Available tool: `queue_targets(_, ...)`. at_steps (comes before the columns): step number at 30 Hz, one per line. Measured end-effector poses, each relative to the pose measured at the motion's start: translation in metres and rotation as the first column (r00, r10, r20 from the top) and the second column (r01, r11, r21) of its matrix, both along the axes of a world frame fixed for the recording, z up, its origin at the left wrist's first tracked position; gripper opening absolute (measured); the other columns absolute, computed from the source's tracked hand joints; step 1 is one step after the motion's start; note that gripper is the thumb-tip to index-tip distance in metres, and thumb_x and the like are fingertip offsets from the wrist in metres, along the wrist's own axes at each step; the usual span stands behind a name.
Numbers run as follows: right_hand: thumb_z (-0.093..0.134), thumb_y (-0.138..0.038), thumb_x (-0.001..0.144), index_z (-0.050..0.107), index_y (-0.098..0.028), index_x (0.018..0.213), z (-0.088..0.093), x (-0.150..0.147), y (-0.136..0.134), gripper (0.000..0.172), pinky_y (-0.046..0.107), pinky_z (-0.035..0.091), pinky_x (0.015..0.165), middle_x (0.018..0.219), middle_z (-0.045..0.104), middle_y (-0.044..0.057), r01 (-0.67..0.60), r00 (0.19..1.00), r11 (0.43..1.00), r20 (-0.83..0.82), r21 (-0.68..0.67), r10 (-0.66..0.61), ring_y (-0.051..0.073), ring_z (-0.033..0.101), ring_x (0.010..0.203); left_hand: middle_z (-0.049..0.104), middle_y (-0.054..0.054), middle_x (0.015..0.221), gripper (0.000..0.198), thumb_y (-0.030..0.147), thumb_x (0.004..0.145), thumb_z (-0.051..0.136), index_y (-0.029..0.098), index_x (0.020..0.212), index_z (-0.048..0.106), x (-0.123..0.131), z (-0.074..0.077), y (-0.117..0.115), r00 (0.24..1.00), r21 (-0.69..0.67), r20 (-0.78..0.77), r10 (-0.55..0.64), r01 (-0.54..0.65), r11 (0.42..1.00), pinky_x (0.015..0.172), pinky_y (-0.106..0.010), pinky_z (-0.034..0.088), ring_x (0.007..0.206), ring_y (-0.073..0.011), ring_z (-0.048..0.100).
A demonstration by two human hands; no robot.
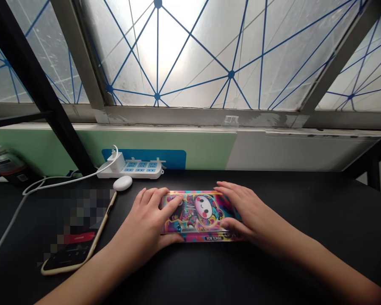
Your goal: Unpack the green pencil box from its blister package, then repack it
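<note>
A colourful pencil box [203,212] with a white cartoon face lies on the black table in front of me. The words "PENCIL BOX" on its near side appear upside down. My left hand [150,216] grips the box's left end, thumb along the near edge, index finger on top and other fingers at the far corner. At the right end, my right hand [246,209] is closed around the box, with fingers over the far edge and the thumb on the top near the front. Both hands cover parts of the ends.
Left of my left arm lies a phone [73,250] in a pale case. A white earbud case [122,183] sits beyond it, before a power strip [136,168] with a plugged-in charger and cable [63,183]. A jar [9,163] stands far left; a black table [320,212] meets the wall.
</note>
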State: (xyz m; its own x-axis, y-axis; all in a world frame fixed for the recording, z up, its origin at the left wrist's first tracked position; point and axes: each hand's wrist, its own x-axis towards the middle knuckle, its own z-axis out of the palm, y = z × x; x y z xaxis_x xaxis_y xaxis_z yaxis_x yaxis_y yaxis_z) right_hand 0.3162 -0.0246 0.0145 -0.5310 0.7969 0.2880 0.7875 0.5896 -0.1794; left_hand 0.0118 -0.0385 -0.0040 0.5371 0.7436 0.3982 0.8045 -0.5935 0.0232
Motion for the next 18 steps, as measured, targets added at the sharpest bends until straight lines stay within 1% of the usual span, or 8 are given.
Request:
queue_targets(2,0.058,-0.06,0.09,0.048,-0.021,0.141,0.0,0.006,0.006,0.065,0.058,0.042,0.105,0.143,0.056,0.018,0.043,0.999,0.999,-0.021,-0.027,-0.043,0.036,0.051,0.131,0.052,-0.014,0.136,0.084,0.049,0.071,0.086,0.03,0.143,0.048,0.004,0.0,-0.004,1.0,0.096,-0.017,-0.011,0.013,0.995,0.111,-0.062,0.031,0.124,-0.0363,0.047)
queue_targets(4,0.063,-0.062,0.086,0.05,-0.022,0.138,0.002,0.01,0.01,0.066,0.055,0.045,0.102,0.135,0.061,0.016,0.059,0.997,0.995,-0.049,-0.085,-0.064,0.035,0.056,0.124,0.051,-0.016,0.137,0.093,0.059,0.069,0.084,0.027,0.146,0.045,0.007,-0.001,-0.008,0.999,0.159,-0.036,-0.029,0.034,0.987,0.115,-0.064,0.022,0.126,-0.0368,0.046)
queue_targets(6,0.069,-0.063,0.081,0.055,-0.024,0.131,0.004,0.012,0.011,0.066,0.049,0.05,0.097,0.126,0.065,0.013,0.05,0.995,0.99,-0.082,-0.132,-0.061,0.033,0.06,0.115,0.052,-0.018,0.136,0.1,0.072,0.069,0.075,0.023,0.149,0.042,0.009,-0.001,-0.009,0.998,0.19,-0.049,-0.049,0.057,0.98,0.116,-0.066,0.016,0.124,-0.0374,0.047)
queue_targets(8,0.073,-0.063,0.077,0.057,-0.024,0.127,0.007,0.012,0.01,0.065,0.046,0.052,0.093,0.122,0.065,0.012,0.034,0.992,0.992,-0.119,-0.12,-0.048,0.031,0.062,0.11,0.053,-0.019,0.136,0.097,0.077,0.076,0.063,0.022,0.151,0.039,0.008,0.001,-0.01,0.998,0.201,-0.043,-0.05,0.058,0.978,0.116,-0.067,0.012,0.125,-0.0374,0.047)
queue_targets(11,0.077,-0.061,0.074,0.057,-0.025,0.126,0.01,0.01,0.005,0.065,0.046,0.052,0.09,0.119,0.066,0.012,0.014,0.988,1.0,-0.157,0.023,-0.01,0.032,0.062,0.108,0.049,-0.018,0.145,0.078,0.063,0.09,0.059,0.021,0.152,0.036,0.005,0.011,-0.01,1.0,0.198,-0.009,0.02,-0.018,0.98,0.117,-0.067,0.006,0.133,-0.037,0.042)
queue_targets(13,0.077,-0.06,0.074,0.057,-0.026,0.125,0.012,0.009,0.001,0.064,0.047,0.052,0.09,0.116,0.067,0.011,0.007,0.989,0.986,-0.149,0.165,0.018,0.033,0.063,0.107,0.05,-0.017,0.146,0.069,0.049,0.093,0.062,0.02,0.151,0.037,0.002,0.019,-0.011,0.998,0.203,0.01,0.061,-0.062,0.977,0.117,-0.067,0.004,0.134,-0.0363,0.043)
queue_targets(16,0.075,-0.049,0.082,0.056,-0.029,0.124,0.013,0.005,-0.005,0.051,0.047,0.048,0.095,0.107,0.072,0.007,-0.048,0.994,0.932,-0.077,0.36,0.081,0.028,0.067,0.096,0.064,-0.012,0.129,0.056,0.034,0.094,0.064,0.021,0.145,0.044,-0.003,0.029,-0.013,0.999,0.233,0.019,0.05,-0.054,0.971,0.118,-0.066,0.008,0.116,-0.031,0.059)
queue_targets(18,0.07,-0.038,0.089,0.056,-0.03,0.124,0.012,0.001,-0.009,0.038,0.046,0.045,0.098,0.098,0.073,0.003,-0.115,0.991,0.89,-0.006,0.442,0.131,0.023,0.069,0.084,0.07,-0.008,0.114,0.04,0.026,0.095,0.062,0.022,0.134,0.053,-0.004,0.032,-0.014,1.0,0.242,0.016,0.013,-0.016,0.97,0.117,-0.064,0.016,0.101,-0.0269,0.064)
